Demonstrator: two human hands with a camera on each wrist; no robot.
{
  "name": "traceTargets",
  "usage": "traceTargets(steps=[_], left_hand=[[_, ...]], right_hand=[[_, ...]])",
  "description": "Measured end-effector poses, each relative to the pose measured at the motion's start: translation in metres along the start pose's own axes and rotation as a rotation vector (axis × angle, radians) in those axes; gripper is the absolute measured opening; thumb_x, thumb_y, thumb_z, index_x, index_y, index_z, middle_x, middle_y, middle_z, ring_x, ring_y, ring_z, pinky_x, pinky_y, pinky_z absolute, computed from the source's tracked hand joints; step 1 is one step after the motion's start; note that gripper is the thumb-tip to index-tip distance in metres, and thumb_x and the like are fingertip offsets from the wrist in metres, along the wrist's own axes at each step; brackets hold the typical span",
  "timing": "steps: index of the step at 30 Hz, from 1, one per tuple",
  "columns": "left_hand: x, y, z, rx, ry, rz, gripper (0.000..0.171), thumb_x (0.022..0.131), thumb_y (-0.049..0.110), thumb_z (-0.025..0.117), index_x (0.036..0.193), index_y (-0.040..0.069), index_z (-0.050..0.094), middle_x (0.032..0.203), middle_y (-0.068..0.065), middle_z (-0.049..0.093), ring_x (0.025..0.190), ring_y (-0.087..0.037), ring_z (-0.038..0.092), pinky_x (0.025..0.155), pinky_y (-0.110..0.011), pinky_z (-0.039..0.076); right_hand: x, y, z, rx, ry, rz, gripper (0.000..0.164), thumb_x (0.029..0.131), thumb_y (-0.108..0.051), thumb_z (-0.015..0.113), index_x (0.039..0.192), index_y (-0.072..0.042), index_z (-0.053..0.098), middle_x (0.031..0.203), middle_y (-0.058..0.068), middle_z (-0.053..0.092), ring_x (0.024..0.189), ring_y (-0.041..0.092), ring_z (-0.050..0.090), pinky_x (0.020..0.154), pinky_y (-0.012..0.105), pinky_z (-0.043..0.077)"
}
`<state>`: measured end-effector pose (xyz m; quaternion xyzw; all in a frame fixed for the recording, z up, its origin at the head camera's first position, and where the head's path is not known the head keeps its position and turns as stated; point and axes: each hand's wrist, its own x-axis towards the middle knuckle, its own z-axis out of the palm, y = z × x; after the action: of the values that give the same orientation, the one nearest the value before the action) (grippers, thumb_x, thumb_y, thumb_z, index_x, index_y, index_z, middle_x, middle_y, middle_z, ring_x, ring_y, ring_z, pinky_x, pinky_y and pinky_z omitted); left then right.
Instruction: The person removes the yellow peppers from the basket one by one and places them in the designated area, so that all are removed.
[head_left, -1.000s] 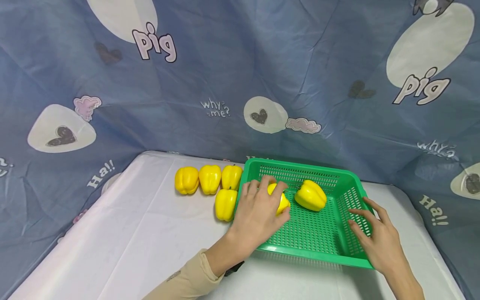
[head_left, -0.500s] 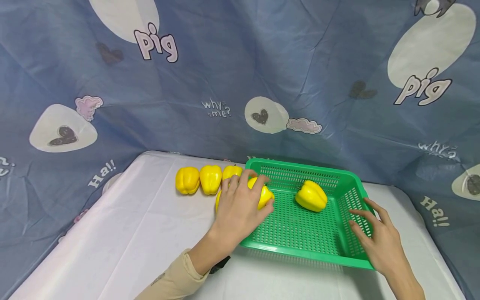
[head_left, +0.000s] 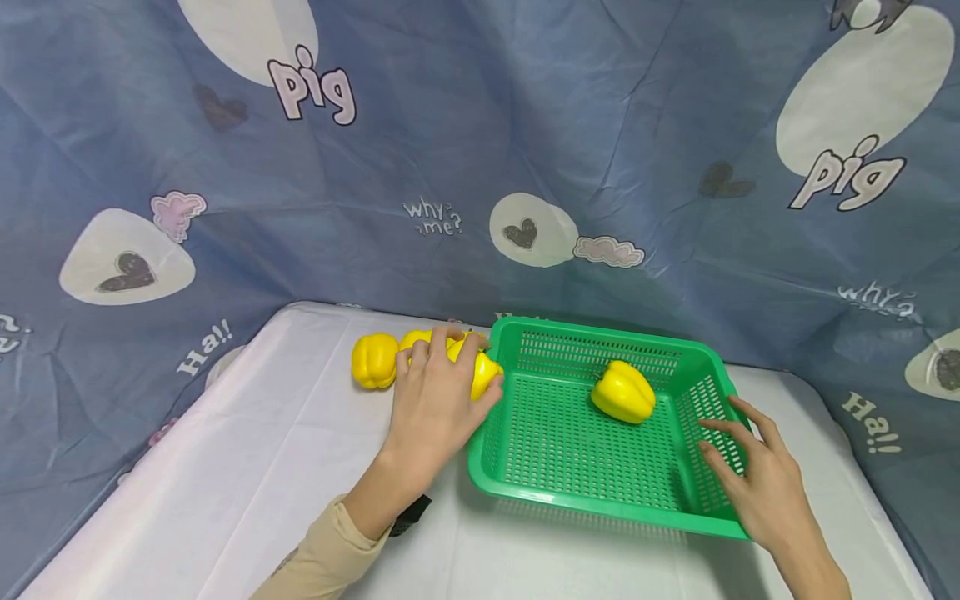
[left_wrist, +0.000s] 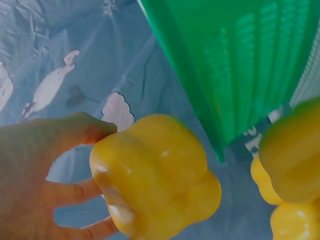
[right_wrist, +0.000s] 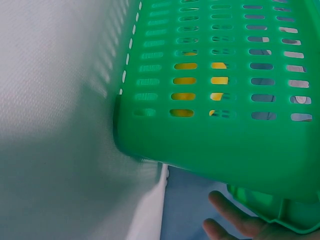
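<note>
My left hand (head_left: 438,400) grips a yellow bell pepper (head_left: 482,377) just outside the left rim of a green plastic basket (head_left: 592,500). In the left wrist view, thumb and fingers hold that pepper's side, its lobed end facing the camera. Behind the hand, other yellow peppers are partly covered, including one (head_left: 414,338) at the back; another pepper (head_left: 375,361) shows fully at the far left. A single pepper (head_left: 624,392) lies inside the basket. My right hand (head_left: 765,479) rests at the basket's right rim, fingers loosely bent and spread, touching nothing else.
A white cloth (head_left: 300,492) covers the table. Blue printed fabric (head_left: 420,150) hangs behind it and along both sides. The basket stands right of centre, its back edge close to the fabric.
My left hand has carried its pepper leftward from over the basket, past the left rim, to beside the peppers on the table. The right hand and basket have stayed in place.
</note>
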<state>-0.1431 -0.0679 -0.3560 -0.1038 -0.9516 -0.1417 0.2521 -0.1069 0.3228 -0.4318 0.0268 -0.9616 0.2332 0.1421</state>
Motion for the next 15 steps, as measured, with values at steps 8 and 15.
traceTargets(steps=[8,15], left_hand=[[-0.003,-0.023,0.001,0.046,-0.031,-0.064,0.043,0.093,0.043,0.081,0.124,0.016,0.069,0.129,-0.018,0.065,0.096,-0.043,0.068,0.083,-0.052,0.047],[-0.005,-0.039,0.006,0.097,-0.06,-0.094,0.046,0.094,0.042,0.081,0.128,0.015,0.069,0.126,-0.02,0.065,0.092,-0.043,0.068,0.081,-0.054,0.049]], right_hand=[[0.001,0.0,-0.001,-0.011,-0.011,0.008,0.035,0.108,-0.027,0.067,0.136,-0.005,0.07,0.169,0.027,0.036,0.13,0.063,0.052,0.09,0.077,0.046],[0.001,-0.001,0.0,-0.012,-0.012,0.008,0.036,0.108,-0.027,0.067,0.136,-0.004,0.07,0.169,0.028,0.035,0.133,0.063,0.05,0.093,0.078,0.045]])
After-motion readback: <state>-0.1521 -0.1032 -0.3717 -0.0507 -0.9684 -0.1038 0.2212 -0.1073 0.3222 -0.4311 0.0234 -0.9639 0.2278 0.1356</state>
